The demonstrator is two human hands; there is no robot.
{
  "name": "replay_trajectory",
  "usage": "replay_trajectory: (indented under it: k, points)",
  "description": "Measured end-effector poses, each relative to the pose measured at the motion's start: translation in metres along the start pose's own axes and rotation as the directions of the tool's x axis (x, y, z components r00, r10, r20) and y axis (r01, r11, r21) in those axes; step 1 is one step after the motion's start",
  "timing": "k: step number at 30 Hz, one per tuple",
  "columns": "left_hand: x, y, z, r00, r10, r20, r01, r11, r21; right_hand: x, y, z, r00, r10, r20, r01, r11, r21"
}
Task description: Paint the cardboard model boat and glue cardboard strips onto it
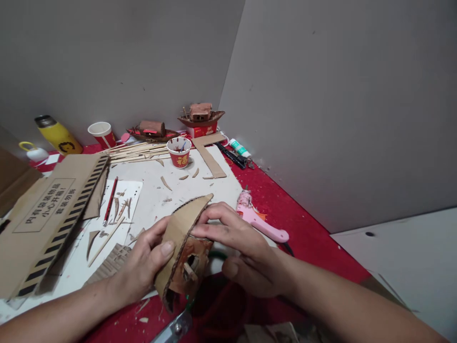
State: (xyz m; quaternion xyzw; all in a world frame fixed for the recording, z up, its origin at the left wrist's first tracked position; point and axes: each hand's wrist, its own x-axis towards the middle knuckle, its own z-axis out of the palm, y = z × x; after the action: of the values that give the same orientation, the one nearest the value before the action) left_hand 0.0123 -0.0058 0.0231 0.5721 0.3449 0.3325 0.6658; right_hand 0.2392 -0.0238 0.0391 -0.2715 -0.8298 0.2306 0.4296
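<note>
A cardboard model boat (174, 228) is tilted on its side above the near edge of the table, its plain hull facing left. On its right side sits a brown-painted cabin (182, 278) with a window opening and a small stick in it. My left hand (150, 257) is closed around the hull, thumb on the outer face. My right hand (243, 247) rests its fingers over the hull's upper right edge, by the cabin; its thumb is apart from the boat. Below the boat lie scissors (174, 328) with a green handle, partly hidden.
A pink glue gun (262, 224) lies right of my hands. Flattened cardboard (53, 205) covers the left. Behind stand a red paper cup (179, 155), wooden sticks (132, 152), two finished model boats (152, 131) and a yellow bottle (59, 136). Grey walls (339, 109) close off the back and right.
</note>
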Motion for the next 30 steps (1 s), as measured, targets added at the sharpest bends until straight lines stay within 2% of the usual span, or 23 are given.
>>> replay_trajectory:
  k: [6, 14, 19, 24, 30]
  points:
    - [-0.0011, -0.0025, 0.0034, 1.000, -0.003, 0.006, 0.003, 1.000, -0.020, -0.0002, 0.0008, 0.0016, 1.000, -0.010, 0.010, 0.010, 1.000, -0.009]
    - [0.0001, 0.0022, 0.0047, 0.995, 0.063, -0.082, -0.059, 0.997, 0.054, -0.0026, 0.0001, -0.0024, 0.996, -0.085, -0.035, 0.083, 0.995, -0.048]
    - [0.0002, 0.0008, 0.0039, 0.995, 0.094, -0.028, -0.092, 0.994, 0.051, 0.0000, 0.0010, -0.0033, 0.995, -0.086, -0.049, 0.087, 0.996, 0.009]
    - [-0.0010, -0.0021, 0.0022, 0.997, 0.069, 0.030, -0.070, 0.996, 0.053, 0.0006, -0.0002, -0.0011, 0.994, -0.089, -0.061, 0.090, 0.996, 0.012]
    - [0.0005, 0.0008, 0.0020, 0.994, 0.108, 0.019, -0.108, 0.994, 0.027, -0.0009, 0.0000, -0.0004, 0.993, -0.093, -0.067, 0.095, 0.995, 0.018]
